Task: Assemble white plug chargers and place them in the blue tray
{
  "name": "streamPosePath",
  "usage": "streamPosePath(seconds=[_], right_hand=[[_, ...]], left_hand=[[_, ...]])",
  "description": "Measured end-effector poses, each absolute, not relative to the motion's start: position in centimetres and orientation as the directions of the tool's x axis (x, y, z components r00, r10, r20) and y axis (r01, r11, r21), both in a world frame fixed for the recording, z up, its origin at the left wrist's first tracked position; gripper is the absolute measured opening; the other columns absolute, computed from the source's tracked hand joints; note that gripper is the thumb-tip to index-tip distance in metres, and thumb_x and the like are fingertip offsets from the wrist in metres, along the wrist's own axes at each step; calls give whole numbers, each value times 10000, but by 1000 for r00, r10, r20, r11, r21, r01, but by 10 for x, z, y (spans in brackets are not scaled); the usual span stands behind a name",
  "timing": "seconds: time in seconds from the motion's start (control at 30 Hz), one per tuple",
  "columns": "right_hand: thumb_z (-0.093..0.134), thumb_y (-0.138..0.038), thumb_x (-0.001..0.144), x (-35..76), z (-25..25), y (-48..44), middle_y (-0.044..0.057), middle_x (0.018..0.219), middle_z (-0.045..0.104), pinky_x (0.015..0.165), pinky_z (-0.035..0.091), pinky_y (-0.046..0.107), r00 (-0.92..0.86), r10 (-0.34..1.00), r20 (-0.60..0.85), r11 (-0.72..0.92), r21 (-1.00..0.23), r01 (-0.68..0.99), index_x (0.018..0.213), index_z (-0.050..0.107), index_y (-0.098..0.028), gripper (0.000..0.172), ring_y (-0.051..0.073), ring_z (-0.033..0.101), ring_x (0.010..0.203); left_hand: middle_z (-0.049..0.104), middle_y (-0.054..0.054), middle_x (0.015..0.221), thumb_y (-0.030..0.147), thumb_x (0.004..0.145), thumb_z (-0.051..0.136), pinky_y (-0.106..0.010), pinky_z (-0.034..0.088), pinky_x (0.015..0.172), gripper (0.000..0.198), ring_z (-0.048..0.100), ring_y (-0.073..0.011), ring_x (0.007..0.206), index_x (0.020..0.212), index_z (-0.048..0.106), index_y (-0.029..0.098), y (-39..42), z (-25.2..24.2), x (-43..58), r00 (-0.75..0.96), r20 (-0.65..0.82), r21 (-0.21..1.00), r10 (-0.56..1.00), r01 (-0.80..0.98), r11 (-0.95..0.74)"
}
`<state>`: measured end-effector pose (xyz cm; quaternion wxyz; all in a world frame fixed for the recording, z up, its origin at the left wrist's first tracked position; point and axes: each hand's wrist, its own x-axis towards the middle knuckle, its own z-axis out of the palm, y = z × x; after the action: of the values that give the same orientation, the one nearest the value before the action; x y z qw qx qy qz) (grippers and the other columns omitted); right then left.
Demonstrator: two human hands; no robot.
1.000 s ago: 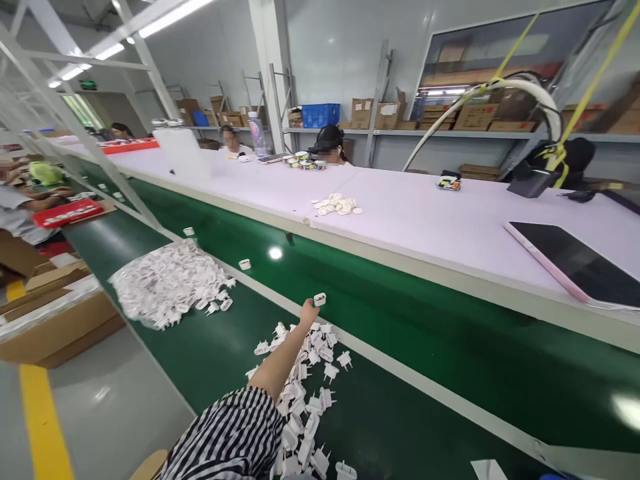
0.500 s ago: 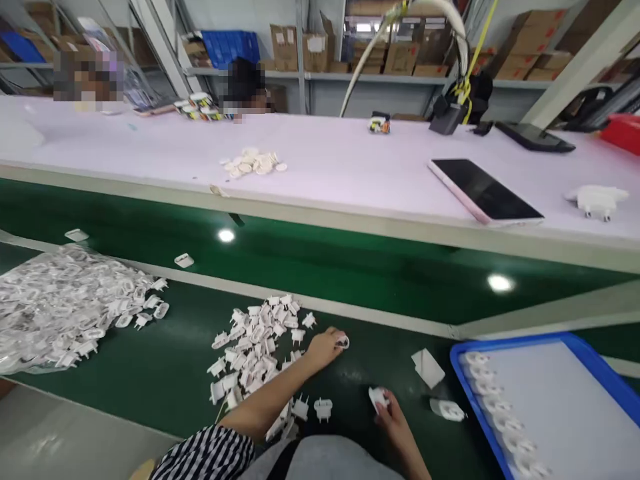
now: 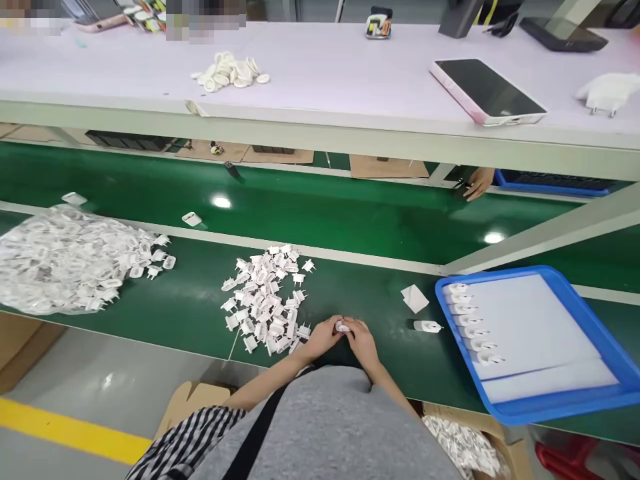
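My two hands meet just in front of my body. Left hand (image 3: 325,335): fingers curled in, pinching a small white plug piece (image 3: 343,326) from its nine o'clock side. Right hand (image 3: 362,341): fingers bent onto the same piece from three o'clock. Neither hand is spread; the fingers hide much of the piece, so I cannot tell how firmly each one grips.

Key relation: the held piece lies between the fingertips of both hands, neither hand clearly nearer. Its visible face looks longer across than deep, long axis approximately nine to three; prongs not made out.

With twelve straight ahead of me, a loose heap of white plug pieces (image 3: 267,300) lies towards ten o'clock, left hand nearer, pieces pointing in mixed directions. Beyond it, between nine and ten, sits a clear bag of similar pieces (image 3: 65,260).

At three o'clock, right hand nearer, one single white piece (image 3: 427,327) lies flat, long axis nine to three. A folded white paper (image 3: 415,299) rests near it, at two. Farther along three o'clock stands a blue tray (image 3: 559,403), a row of white pieces (image 3: 470,321) along its near-left side.

Well apart, between one and two, a co-worker's hand (image 3: 480,183) reaches over the green belt (image 3: 320,207).
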<state>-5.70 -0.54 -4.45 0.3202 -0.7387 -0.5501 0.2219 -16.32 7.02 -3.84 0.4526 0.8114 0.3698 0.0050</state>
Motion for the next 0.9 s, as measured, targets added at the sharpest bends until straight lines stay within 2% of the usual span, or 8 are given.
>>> streamPosePath(seconds=[0.17, 0.33, 0.47, 0.6, 0.7, 0.8, 0.9], right_hand=[[390, -212, 724, -54, -40, -5, 15, 951, 578, 760, 404, 288, 258, 966, -19, -211, -634, 744, 873, 571, -230, 235, 137, 492, 862], [380, -204, 738, -53, -32, -4, -3, 1030, 541, 789, 381, 262, 259, 954, -151, -299, -566, 768, 920, 552, -241, 253, 123, 474, 918], [376, -195, 741, -53, -30, -2, 2, 1045, 532, 811, 362, 270, 227, 956, -185, -292, -540, 790, 933, 543, -239, 259, 125, 471, 937], [398, -164, 724, -51, -28, -1, 42, 1041, 535, 798, 365, 262, 183, 948, -261, -291, -472, 832, 1018, 488, -193, 309, 135, 485, 931], [425, -123, 698, -49, -21, 3, 71, 1069, 513, 797, 359, 252, 173, 937, -304, -287, -384, 878, 1046, 466, -160, 352, 149, 477, 949], [438, -77, 670, -50, -10, 13, 94, 1044, 527, 794, 349, 254, 130, 926, -354, -243, -295, 924, 981, 513, -135, 325, 170, 489, 932], [391, -69, 693, -54, -2, 26, 114, 882, 598, 727, 372, 265, 127, 890, -439, -231, -191, 954, 857, 571, -115, 248, 186, 542, 824]], left_hand=[[526, -20, 1019, 194, 716, 417, -252, 354, 819, 285, 478, -120, 916, 998, 459, 182, 69, -39, -166, 772, -245, 758, 587, 530, -381], [484, -46, 1088, 236, 750, 378, -263, 326, 862, 325, 436, -124, 988, 1062, 418, 154, 70, -40, -167, 785, -255, 688, 564, 557, -465], [472, -50, 1103, 244, 761, 362, -261, 330, 859, 332, 434, -131, 993, 1079, 401, 158, 72, -34, -167, 810, -273, 631, 519, 558, -539], [512, -83, 1035, 205, 753, 371, -266, 383, 781, 312, 485, -160, 923, 1053, 422, 136, 74, -23, -160, 788, -369, 494, 493, 615, -614], [564, -115, 910, 185, 745, 371, -293, 413, 704, 286, 531, -191, 828, 1009, 451, 107, 77, -16, -152, 739, -475, 376, 478, 662, -649], [590, -116, 811, 200, 719, 420, -306, 424, 656, 253, 553, -207, 764, 940, 490, 98, 82, -13, -145, 719, -546, 342, 430, 660, -669], [596, -113, 777, 195, 685, 472, -299, 426, 652, 198, 556, -209, 756, 846, 537, 101, 87, -14, -140, 703, -585, 347, 405, 667, -659]])
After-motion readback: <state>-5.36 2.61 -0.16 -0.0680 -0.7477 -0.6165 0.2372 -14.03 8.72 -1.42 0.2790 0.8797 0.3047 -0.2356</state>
